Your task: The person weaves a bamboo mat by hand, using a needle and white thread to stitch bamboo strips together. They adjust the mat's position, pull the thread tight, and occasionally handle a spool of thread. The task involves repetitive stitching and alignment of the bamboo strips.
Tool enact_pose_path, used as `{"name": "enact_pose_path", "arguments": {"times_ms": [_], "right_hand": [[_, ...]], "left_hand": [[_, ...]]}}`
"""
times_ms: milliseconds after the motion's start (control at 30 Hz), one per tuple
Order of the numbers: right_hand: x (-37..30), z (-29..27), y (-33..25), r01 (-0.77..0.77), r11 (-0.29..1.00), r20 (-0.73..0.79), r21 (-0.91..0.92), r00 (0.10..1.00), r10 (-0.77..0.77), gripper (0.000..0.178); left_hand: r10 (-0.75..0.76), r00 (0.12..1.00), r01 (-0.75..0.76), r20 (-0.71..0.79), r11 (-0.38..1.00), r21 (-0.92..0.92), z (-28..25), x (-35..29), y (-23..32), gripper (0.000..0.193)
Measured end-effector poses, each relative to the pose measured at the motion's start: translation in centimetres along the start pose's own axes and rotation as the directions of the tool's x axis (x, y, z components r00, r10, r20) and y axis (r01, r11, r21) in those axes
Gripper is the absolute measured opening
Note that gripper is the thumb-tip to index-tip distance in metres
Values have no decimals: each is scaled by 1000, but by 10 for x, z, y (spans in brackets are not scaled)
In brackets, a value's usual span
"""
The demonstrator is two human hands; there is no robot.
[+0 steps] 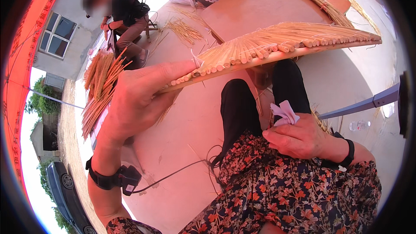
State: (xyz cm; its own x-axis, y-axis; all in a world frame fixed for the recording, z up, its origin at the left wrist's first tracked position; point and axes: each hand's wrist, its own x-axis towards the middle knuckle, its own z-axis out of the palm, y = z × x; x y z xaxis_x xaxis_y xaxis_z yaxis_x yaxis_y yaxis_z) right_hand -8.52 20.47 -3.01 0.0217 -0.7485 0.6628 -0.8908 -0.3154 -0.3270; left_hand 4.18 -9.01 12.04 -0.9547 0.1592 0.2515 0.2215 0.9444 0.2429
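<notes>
My left hand (145, 84) is closed on the near-left end of a stalk mat (268, 45), a fan-like sheet of straw-coloured stalks lying side by side. Their cut ends line up along a flat wooden strip (277, 55) at its near edge. White thread (196, 57) shows beside my left thumb, and fine stitching crosses the stalks. The mat is held up at a tilt above my knees. Lower right, over my lap, my right hand (299, 136) pinches a crumpled pale pink cloth (285, 112). Its fingertips are partly hidden.
A bundle of loose stalks (102, 82) lies at the left. Beyond the mat is a brown table (264, 4) with more stalks (323, 4) along it. Two people sit further off. A black cable (173, 180) runs from my left wrist strap. A grey metal bar (359, 104) crosses at right.
</notes>
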Motion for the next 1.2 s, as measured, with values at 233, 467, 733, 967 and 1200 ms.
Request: {"name": "enact_pose_path", "arguments": {"times_ms": [233, 467, 733, 967, 1200], "right_hand": [[87, -75, -15, 150, 978, -92, -142, 982, -164, 28], [178, -99, 32, 147, 983, 251, -106, 961, -117, 20], [204, -85, 42, -52, 988, 404, 147, 915, -12, 9], [236, -99, 46, -394, 892, 632, 224, 755, 175, 10], [251, -112, 60, -581, 800, 769, 148, 576, 276, 12]], "left_hand": [[41, 993, -44, 112, 999, 21, -3, 9, 22, 48], [242, 968, -239, 73, 970, -42, -27, 23, 21, 47], [288, 957, -286, 29, 957, -53, -25, 21, 3, 44], [232, 966, -234, 115, 972, 10, -41, 38, -2, 36], [346, 935, -349, 81, 937, 19, -44, 66, -10, 30]]}}
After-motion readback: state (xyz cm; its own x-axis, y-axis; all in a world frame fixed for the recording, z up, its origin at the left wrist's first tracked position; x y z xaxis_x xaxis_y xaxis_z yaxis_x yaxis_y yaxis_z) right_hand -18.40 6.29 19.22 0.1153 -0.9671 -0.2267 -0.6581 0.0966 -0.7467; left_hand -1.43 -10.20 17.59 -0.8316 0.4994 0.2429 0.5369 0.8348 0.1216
